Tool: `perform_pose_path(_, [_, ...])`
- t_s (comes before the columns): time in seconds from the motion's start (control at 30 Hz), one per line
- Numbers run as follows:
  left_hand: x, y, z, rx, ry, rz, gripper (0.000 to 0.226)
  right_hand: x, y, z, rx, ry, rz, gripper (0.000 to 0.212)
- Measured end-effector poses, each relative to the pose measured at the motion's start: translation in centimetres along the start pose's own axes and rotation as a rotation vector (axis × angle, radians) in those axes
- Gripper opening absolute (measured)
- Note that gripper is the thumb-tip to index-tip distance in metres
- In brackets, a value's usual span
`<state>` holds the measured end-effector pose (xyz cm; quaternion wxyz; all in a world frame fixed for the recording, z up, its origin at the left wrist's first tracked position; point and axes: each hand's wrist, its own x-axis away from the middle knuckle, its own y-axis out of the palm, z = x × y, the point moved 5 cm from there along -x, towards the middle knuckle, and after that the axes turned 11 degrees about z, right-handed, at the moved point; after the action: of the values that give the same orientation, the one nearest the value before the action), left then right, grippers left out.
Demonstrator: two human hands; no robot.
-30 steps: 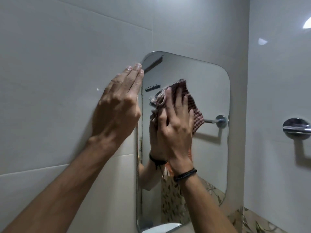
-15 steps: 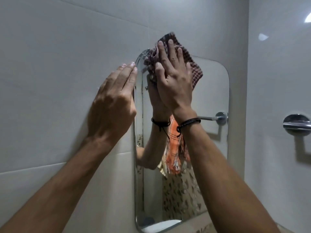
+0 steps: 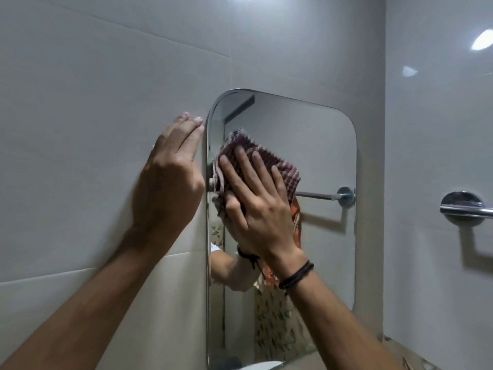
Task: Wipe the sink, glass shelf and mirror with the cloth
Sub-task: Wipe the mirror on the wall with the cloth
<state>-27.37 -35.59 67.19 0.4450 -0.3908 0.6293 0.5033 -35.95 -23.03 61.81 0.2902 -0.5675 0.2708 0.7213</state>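
1. Down from the top-left corner has come the cloth (image 3: 269,161); half a second ago it overhung the upper rim of the mirror (image 3: 320,249), and now it lies wholly on the glass, in the upper-left part, just inside the left edge.
2. The right hand (image 3: 256,206) lies flat on the cloth, fingers straight and spread, pointing up and a little left; it presses the folded cloth against the glass rather than pinching it; a dark cord wristband (image 3: 296,273) sits at the wrist.
3. The left hand (image 3: 170,182) has kept its place on the tiled wall (image 3: 80,156), palm flat, fingers straight and together, fingertips just beside the mirror's left rim; it holds nothing and seems to serve as a brace.
4. The relation that matters: the mirror's long axis runs up and down, and nearly all of its bare glass lies to the right of the cloth and below it; only a narrow strip lies to its left.
5. So the next stroke, as I judge it, calls for the right hand to carry the cloth rightward or down the long axis; it is the nearer hand, already on the cloth.
6. A chrome towel rail (image 3: 464,209) stands on the side wall, well apart; neither sink nor glass shelf is plainly in view.
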Motion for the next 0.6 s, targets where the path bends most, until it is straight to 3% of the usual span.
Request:
perform_pose_path(0.23, [0.1,-0.1,-0.2,0.013,-0.016,-0.006,0.052,-8.1,0.7,1.7,-0.017,0.143,0.052,0.057])
perform_pose_path(0.43, [-0.2,-0.7,-0.5,0.044,-0.059,0.052,0.051,0.4,-0.6,-0.6,-0.025,0.004,0.027,0.055])
perform_pose_path(0.6, [-0.2,-0.4,0.2,0.053,-0.013,-0.028,0.035,8.1,-1.4,-1.7,-0.036,-0.088,-0.047,0.061])
